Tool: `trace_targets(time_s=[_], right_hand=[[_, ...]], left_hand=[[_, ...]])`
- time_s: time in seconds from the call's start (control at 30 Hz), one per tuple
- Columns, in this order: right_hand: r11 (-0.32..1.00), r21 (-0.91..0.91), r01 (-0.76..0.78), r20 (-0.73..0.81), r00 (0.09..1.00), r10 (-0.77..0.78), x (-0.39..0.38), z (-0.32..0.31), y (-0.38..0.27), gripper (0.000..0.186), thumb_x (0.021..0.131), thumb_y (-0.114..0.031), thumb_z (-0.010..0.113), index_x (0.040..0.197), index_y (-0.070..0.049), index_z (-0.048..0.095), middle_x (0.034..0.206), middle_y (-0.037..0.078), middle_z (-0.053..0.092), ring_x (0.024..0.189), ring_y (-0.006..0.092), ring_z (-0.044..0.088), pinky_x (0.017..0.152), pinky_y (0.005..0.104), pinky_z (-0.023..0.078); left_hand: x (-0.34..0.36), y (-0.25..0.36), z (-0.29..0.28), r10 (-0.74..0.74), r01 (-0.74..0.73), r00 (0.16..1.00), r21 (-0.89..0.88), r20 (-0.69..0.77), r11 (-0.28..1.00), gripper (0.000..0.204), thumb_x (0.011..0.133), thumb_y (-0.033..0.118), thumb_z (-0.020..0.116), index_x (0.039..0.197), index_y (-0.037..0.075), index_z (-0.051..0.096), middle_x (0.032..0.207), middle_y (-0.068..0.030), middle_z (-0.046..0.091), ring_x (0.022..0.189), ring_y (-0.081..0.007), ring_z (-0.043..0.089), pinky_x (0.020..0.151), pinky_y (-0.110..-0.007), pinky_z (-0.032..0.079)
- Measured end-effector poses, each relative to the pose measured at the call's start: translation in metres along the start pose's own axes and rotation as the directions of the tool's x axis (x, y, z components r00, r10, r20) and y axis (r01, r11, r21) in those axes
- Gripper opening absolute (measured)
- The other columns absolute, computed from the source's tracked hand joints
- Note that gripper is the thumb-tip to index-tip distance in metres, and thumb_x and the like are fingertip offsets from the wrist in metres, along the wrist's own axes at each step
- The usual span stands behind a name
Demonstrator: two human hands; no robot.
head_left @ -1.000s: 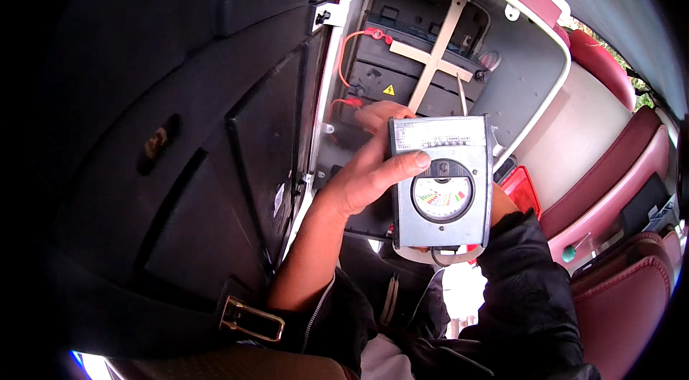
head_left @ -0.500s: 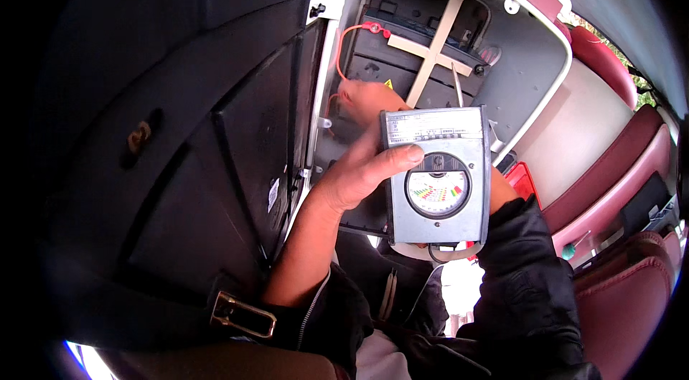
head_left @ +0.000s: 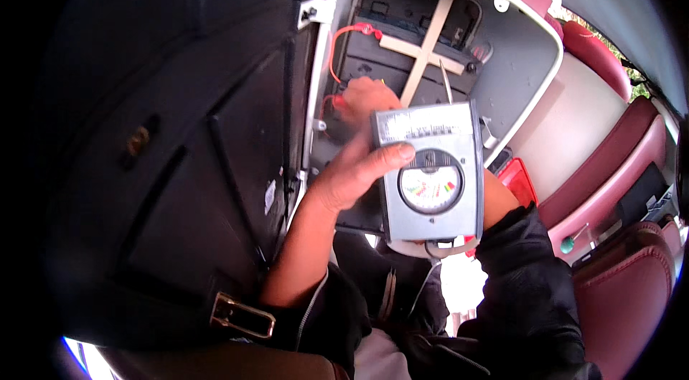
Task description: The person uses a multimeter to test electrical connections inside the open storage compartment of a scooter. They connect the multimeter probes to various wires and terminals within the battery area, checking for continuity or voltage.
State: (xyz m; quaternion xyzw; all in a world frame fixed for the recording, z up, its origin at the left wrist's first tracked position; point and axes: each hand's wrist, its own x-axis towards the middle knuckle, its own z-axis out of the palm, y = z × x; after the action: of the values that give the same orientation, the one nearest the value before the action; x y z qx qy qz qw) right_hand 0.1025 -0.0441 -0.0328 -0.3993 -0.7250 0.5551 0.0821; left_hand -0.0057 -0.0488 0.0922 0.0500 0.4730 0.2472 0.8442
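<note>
Below the head camera, a grey meter (head_left: 428, 173) sits over the near end of an open grey compartment (head_left: 517, 57). The left hand (head_left: 348, 177) is clamped on the meter's left side, thumb across its front. The right arm passes behind the meter, and the right hand (head_left: 369, 99) comes out beyond it, closed on a red clip (head_left: 339, 101), with part of that grip blurred.

The meter seems held mainly from one side, so a loosened thumb could let it tip onto the right arm. A poor bite could let the clip slip off, and a stray metal end might touch the pale crossed bars (head_left: 430, 43) and, I judge, cause a short. An orange wire (head_left: 332, 57), hanging from a red clamp (head_left: 364, 28), could snag on the right hand.

Dark casing (head_left: 369, 57) fills the compartment under the bars. A black panel (head_left: 247, 111) stands along the left; to the right are maroon seats (head_left: 624, 301), a red tray (head_left: 527, 183) and a green-handled tool (head_left: 568, 244).
</note>
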Motion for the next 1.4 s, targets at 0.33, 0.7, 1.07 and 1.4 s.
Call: trace_targets(time_s=[0.33, 0.7, 1.07, 1.4], right_hand=[[0.993, -0.052, 0.106, -0.065, 0.992, -0.110, -0.031, 0.077, 0.064, 0.039, 0.086, -0.024, 0.050, 0.121, -0.008, 0.056, 0.123, 0.006, 0.054, 0.111, 0.0202, 0.049, 0.097, 0.0417, 0.035], [0.765, 0.632, -0.126, -0.088, 0.969, 0.233, -0.059, -0.012, 0.021, 0.028, 0.090, -0.019, 0.051, 0.113, -0.003, 0.058, 0.106, 0.007, 0.060, 0.096, 0.0173, 0.056, 0.087, 0.0364, 0.044], [0.183, 0.982, -0.051, -0.112, 0.622, 0.775, -0.078, -0.014, 0.048, 0.018, 0.091, -0.012, 0.057, 0.102, 0.002, 0.058, 0.084, 0.005, 0.063, 0.072, 0.0116, 0.058, 0.063, 0.0272, 0.051], [-0.377, 0.914, 0.150, 0.245, 0.537, 0.807, -0.111, -0.008, 0.003, 0.019, 0.090, -0.009, 0.053, 0.104, 0.004, 0.055, 0.094, 0.011, 0.059, 0.082, 0.0229, 0.060, 0.070, 0.0372, 0.053]], left_hand=[[0.003, 0.006, 0.006, -0.020, 0.020, 1.000, 0.050, -0.005, 0.999, 0.063, 0.082, 0.028, 0.062, 0.133, -0.003, 0.040, 0.125, -0.0122, 0.052, 0.117, -0.0213, 0.048, 0.101, -0.034, 0.035], [0.009, 0.002, 0.007, 0.064, -0.079, 0.981, -0.078, -0.181, 0.994, 0.059, 0.085, 0.025, 0.060, 0.133, -0.001, 0.038, 0.125, -0.0093, 0.051, 0.115, -0.0179, 0.047, 0.100, -0.033, 0.034], [0.017, 0.007, 0.011, -0.125, 0.062, 0.869, -0.145, -0.479, 0.988, 0.053, 0.086, 0.046, 0.057, 0.126, 0.012, 0.049, 0.117, -0.0073, 0.059, 0.106, -0.0225, 0.058, 0.090, -0.047, 0.044], [0.033, 0.003, 0.000, -0.205, 0.303, 0.710, 0.029, -0.674, 0.953, 0.046, 0.094, 0.042, 0.047, 0.133, 0.018, 0.039, 0.117, -0.0090, 0.057, 0.093, -0.0256, 0.064, 0.080, -0.054, 0.047]])
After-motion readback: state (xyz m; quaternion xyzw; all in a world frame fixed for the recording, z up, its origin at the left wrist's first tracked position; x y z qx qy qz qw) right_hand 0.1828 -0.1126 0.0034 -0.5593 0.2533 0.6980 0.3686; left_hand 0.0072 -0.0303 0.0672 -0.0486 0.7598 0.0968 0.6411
